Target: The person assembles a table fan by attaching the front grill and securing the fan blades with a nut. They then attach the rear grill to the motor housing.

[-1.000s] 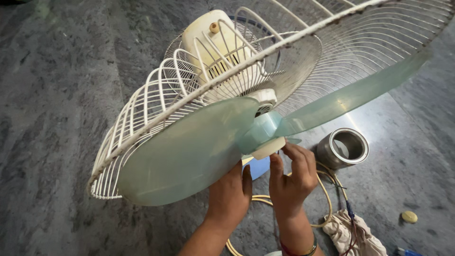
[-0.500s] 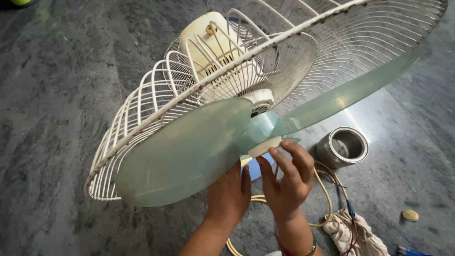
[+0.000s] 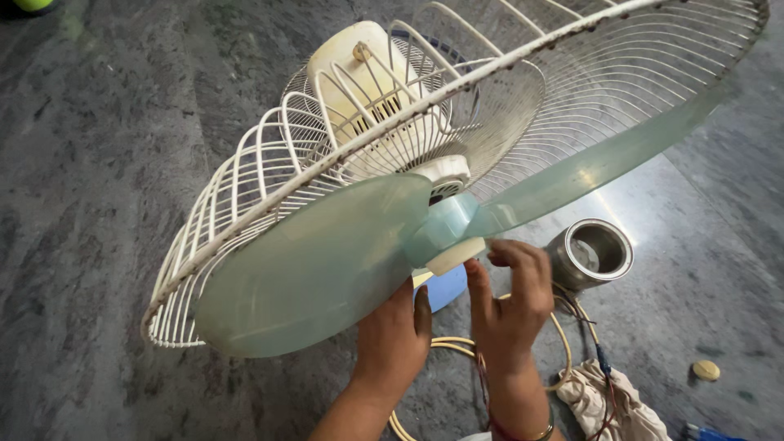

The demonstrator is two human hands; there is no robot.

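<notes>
Fan (image 3: 425, 155) tilted over floor (image 3: 98, 163). Right hand (image 3: 510, 306) pinched the white cap (image 3: 454, 255) at blade hub; left hand (image 3: 392, 343) pressed open under the blade (image 3: 314, 265). Steel cup (image 3: 590, 253) right of cap.

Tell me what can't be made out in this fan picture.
Head view only:
- Left hand: fingertips hidden behind the fan blade.
- Wire guard: its far side is cut off by the top edge.
- Cloth: cut off by the bottom edge.
- Blue base: mostly hidden behind blade and hands.
</notes>
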